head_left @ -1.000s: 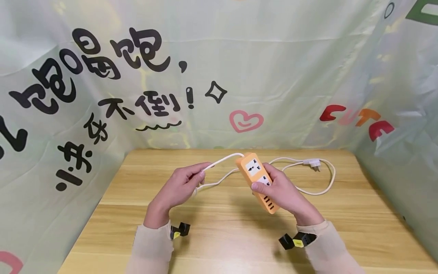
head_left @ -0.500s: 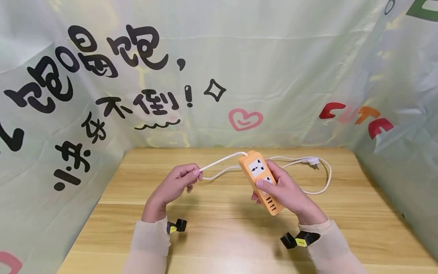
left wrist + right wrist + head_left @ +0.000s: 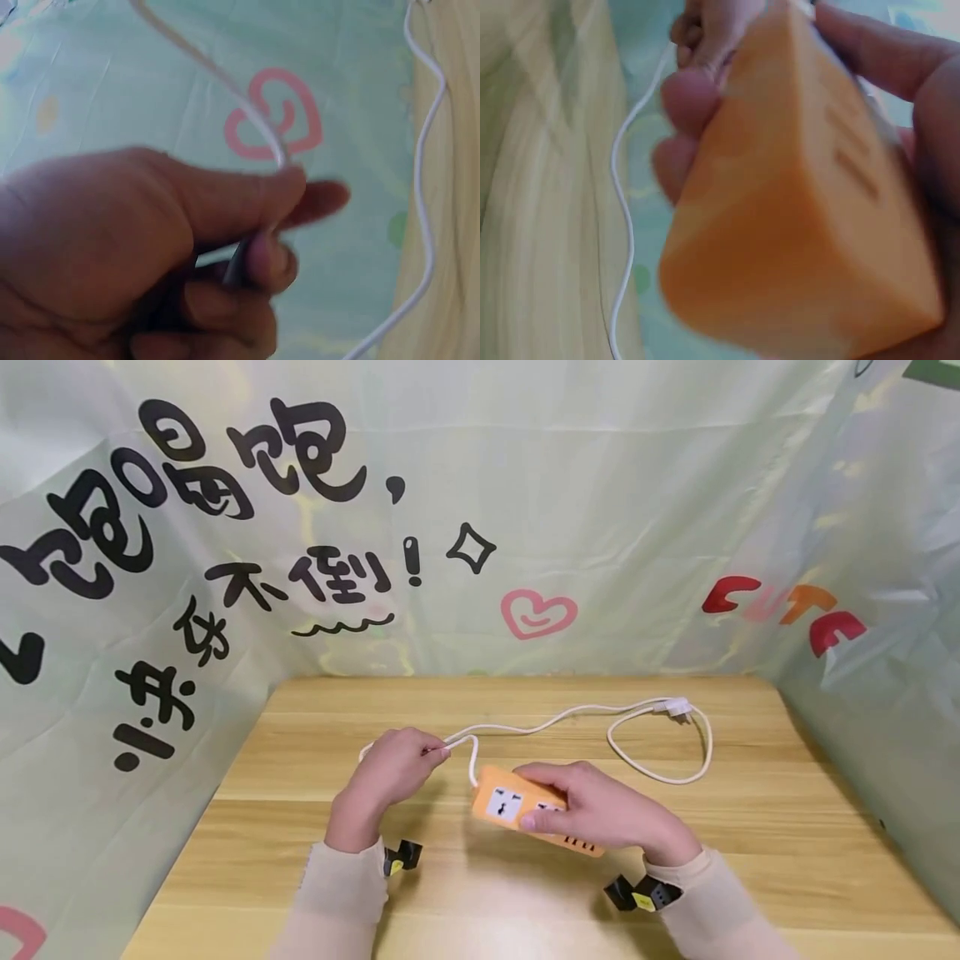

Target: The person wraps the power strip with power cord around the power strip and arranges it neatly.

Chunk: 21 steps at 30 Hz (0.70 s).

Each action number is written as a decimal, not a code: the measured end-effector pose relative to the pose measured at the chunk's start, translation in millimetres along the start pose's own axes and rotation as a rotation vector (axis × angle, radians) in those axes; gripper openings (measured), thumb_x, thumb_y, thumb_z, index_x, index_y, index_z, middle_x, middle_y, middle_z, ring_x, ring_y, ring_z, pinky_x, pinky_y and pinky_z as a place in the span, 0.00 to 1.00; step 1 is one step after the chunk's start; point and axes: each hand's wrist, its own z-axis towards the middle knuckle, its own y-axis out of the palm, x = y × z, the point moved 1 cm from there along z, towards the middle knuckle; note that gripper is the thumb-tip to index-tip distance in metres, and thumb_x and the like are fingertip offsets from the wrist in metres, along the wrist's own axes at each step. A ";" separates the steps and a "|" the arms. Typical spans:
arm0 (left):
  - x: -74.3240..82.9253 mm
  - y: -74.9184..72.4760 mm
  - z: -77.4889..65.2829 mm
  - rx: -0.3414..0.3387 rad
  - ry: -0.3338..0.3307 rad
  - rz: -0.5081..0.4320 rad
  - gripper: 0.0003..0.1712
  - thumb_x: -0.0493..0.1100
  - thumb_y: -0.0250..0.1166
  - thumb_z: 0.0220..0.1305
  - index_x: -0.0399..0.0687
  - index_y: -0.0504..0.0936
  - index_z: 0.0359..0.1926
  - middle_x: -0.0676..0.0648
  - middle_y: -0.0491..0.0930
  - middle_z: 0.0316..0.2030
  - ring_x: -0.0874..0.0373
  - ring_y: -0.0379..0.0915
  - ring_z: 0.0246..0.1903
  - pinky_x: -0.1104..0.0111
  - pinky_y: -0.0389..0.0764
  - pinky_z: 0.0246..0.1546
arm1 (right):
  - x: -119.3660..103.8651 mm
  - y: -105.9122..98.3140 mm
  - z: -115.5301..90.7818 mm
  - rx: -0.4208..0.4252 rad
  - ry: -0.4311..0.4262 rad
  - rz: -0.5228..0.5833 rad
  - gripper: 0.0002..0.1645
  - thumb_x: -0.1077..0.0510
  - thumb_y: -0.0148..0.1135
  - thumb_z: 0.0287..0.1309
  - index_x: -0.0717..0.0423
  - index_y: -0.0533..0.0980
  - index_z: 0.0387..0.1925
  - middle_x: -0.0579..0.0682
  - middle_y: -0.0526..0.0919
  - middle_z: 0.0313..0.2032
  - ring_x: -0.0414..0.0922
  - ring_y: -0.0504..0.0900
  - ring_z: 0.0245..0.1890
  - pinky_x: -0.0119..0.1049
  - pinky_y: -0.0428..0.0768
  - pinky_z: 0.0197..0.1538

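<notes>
An orange power strip (image 3: 517, 806) with white sockets is gripped by my right hand (image 3: 592, 814) just above the wooden table (image 3: 750, 835), its length lying left to right. The right wrist view shows the orange strip (image 3: 802, 217) filling the frame, with fingers wrapped over it. My left hand (image 3: 393, 768) pinches the white cord (image 3: 457, 745) close to where it leaves the strip. In the left wrist view the thumb and fingers (image 3: 277, 217) close on the cord (image 3: 255, 124). The cord runs back to a white plug (image 3: 675, 707) lying on the table.
The cord forms a loop (image 3: 660, 752) at the back right of the table. Printed fabric walls (image 3: 480, 527) with black characters and a pink heart close in the back and both sides. Black wrist-camera mounts (image 3: 641, 893) sit under both sleeves.
My right hand has lowered the strip and turned it from pointing away to lying crosswise, nearer me. My left hand kept its pinch, and the cord now curls in a small bend beside it.
</notes>
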 end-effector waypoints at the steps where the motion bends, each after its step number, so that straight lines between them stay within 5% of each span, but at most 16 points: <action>1: 2.8 1.1 0.6 0.017 -0.017 0.013 0.12 0.49 0.63 0.78 0.57 0.90 0.36 0.53 0.72 0.20 0.57 0.64 0.22 0.65 0.67 0.28 | -2.0 3.6 1.2 -0.014 -0.001 -0.043 0.20 0.40 0.68 0.70 0.36 0.78 0.60 0.36 0.83 0.35 0.34 0.79 0.29 0.32 0.81 0.36; 6: 21.2 5.3 -0.1 0.134 -0.040 -0.026 0.12 0.46 0.64 0.77 0.52 0.91 0.37 0.53 0.74 0.19 0.59 0.65 0.19 0.66 0.68 0.25 | -9.0 21.8 6.3 -0.053 -0.001 -0.262 0.12 0.39 0.70 0.67 0.32 0.77 0.47 0.31 0.78 0.31 0.32 0.75 0.27 0.30 0.76 0.34; 11: 48.2 5.2 -10.3 0.159 0.065 -0.127 0.14 0.46 0.58 0.80 0.50 0.88 0.39 0.54 0.71 0.20 0.61 0.64 0.19 0.66 0.70 0.25 | -5.9 34.5 11.5 -0.048 0.037 -0.346 0.12 0.43 0.72 0.65 0.36 0.77 0.44 0.32 0.77 0.29 0.33 0.74 0.26 0.31 0.74 0.32; 17: 75.0 3.0 -36.2 0.084 0.268 -0.273 0.13 0.45 0.58 0.80 0.51 0.90 0.49 0.56 0.82 0.33 0.63 0.73 0.30 0.68 0.77 0.35 | 11.4 25.4 17.6 0.098 0.231 -0.247 0.23 0.41 0.68 0.69 0.45 0.80 0.59 0.38 0.81 0.30 0.36 0.77 0.24 0.35 0.77 0.30; 21: 81.7 6.6 -47.5 0.017 0.356 -0.308 0.14 0.46 0.59 0.80 0.52 0.91 0.48 0.59 0.74 0.22 0.67 0.66 0.23 0.73 0.71 0.26 | 23.5 9.1 16.8 0.197 0.309 -0.098 0.25 0.40 0.67 0.70 0.44 0.79 0.63 0.43 0.85 0.35 0.40 0.80 0.27 0.38 0.80 0.34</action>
